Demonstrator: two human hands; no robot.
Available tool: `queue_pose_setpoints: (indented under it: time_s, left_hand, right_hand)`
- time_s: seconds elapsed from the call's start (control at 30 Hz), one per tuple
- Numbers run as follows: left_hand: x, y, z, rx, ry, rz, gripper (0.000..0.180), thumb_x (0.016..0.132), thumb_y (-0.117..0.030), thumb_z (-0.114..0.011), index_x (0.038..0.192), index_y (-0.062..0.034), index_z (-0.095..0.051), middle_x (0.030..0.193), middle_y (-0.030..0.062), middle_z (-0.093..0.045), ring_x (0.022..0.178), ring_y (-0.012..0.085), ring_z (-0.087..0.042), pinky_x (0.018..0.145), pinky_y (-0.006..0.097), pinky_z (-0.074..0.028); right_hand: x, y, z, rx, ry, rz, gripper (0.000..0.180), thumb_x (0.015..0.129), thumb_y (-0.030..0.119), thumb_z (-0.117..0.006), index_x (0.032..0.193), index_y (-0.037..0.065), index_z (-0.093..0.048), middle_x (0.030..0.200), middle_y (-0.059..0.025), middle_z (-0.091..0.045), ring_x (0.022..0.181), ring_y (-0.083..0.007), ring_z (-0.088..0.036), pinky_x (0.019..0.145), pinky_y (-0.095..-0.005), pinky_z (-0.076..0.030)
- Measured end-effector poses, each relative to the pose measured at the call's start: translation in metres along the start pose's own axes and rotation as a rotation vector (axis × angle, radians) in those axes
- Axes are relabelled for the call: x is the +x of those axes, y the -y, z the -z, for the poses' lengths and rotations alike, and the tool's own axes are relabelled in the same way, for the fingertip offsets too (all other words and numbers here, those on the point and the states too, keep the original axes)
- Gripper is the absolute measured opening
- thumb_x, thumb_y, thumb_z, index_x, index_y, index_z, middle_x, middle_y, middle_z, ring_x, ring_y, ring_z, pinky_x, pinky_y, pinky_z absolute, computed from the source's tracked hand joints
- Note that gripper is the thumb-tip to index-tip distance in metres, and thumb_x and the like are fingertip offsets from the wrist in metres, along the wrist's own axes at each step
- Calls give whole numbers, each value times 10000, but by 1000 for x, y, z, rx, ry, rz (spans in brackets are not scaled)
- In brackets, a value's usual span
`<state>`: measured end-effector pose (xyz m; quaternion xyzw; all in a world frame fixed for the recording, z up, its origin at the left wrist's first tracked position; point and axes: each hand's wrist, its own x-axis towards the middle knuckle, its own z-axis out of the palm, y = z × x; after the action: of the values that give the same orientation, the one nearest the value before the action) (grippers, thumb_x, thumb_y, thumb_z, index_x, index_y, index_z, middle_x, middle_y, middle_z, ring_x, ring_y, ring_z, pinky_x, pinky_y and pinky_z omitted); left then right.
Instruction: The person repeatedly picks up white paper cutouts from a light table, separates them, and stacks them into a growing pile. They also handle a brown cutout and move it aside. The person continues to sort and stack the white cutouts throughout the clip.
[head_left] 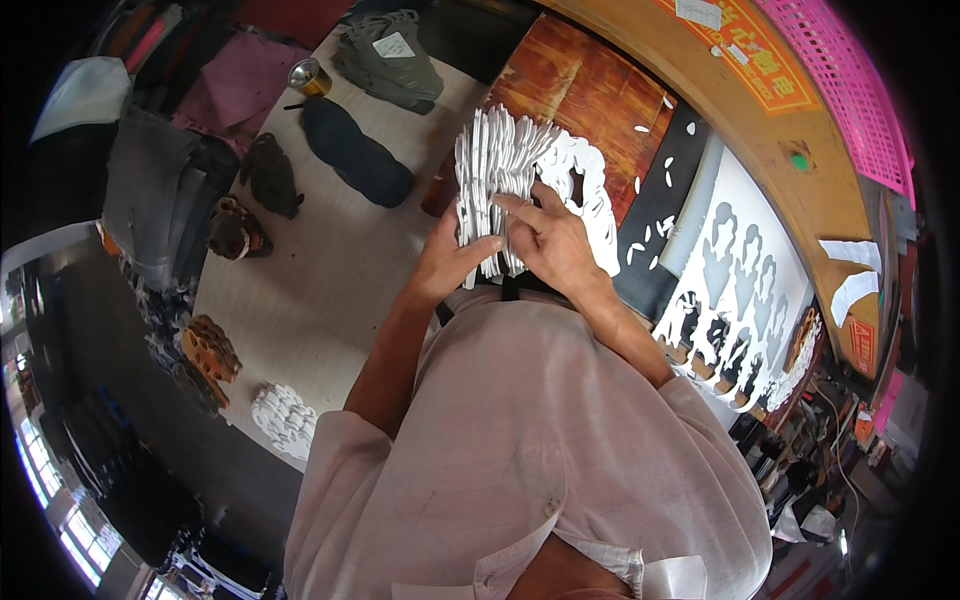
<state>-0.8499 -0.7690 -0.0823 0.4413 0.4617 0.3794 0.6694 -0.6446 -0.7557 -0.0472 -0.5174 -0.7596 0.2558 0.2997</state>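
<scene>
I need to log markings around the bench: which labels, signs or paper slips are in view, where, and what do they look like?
Orange rectangular sign with yellow characters: on the wooden board, top right.
White paper label: on the grey folded pieces, top centre.
White paper slips: on the wooden edge, right.
Small orange sign: far right, below the slips.
Neither hand touches any.

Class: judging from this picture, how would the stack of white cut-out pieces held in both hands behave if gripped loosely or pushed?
The stack of white cut-out pieces fans apart at the top, so it would probably splay or slip. The pieces look thin, likely light and bendable. Both the left hand and right hand steady it.
</scene>
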Motion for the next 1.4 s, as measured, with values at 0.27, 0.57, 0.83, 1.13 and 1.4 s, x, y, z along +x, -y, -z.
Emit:
queue_pose_setpoints:
  time_s: [0.27, 0.57, 0.83, 1.13, 1.4]
  left_hand:
    - [1, 4, 1, -39, -22, -7, 640, 962, -126, -800, 1520, -31, -503, 1371, 56, -652, 1221, 135, -601, 1076, 339, -493]
    - [2, -5, -3, 38, -26, -1, 674, 934, -137, -796, 1527, -35, -493, 1390, 55, -632, 1263, 139, -579, 1096, 342, -474]
    - [0, -13, -4, 18, -9, -20, 669, 927, -143, -800, 1517, -38, -502, 1389, 59, -632, 1266, 145, -581, 1094, 345, -476]
    - [1, -14, -7, 78, -44, -38, 689, 917, -139, -795, 1524, -34, -487, 1387, 68, -626, 1254, 148, -576, 1082, 341, -478]
    - [-1, 1, 4, 66, -30, -18, 692, 928, -123, -753, 1551, -25, -467, 1384, 75, -635, 1249, 146, -579, 1083, 334, -473]
  right_hand:
    - [-3, -4, 0, 9, 18, 40, 362, 910, 119, -705, 1265, 138, -771, 1241, -339, -661, 871, -423, -756, 799, -453, -624]
    - [5, 13, -3, -79, 5, -110, 331, 894, 357, -793, 1160, 160, -765, 1179, -221, -673, 882, -411, -735, 772, -480, -613]
    - [8, 18, -5, -95, 12, -177, 324, 875, 338, -787, 1153, 174, -754, 1181, -209, -669, 894, -407, -732, 780, -484, -610]
    - [11, 24, 0, -124, 118, -205, 413, 896, 363, -796, 1238, 154, -701, 1280, -263, -621, 960, -430, -727, 843, -494, -608]
    - [10, 18, -2, -11, 92, -245, 453, 862, 299, -748, 1288, 162, -681, 1201, -234, -650, 909, -416, -729, 809, -499, -607]
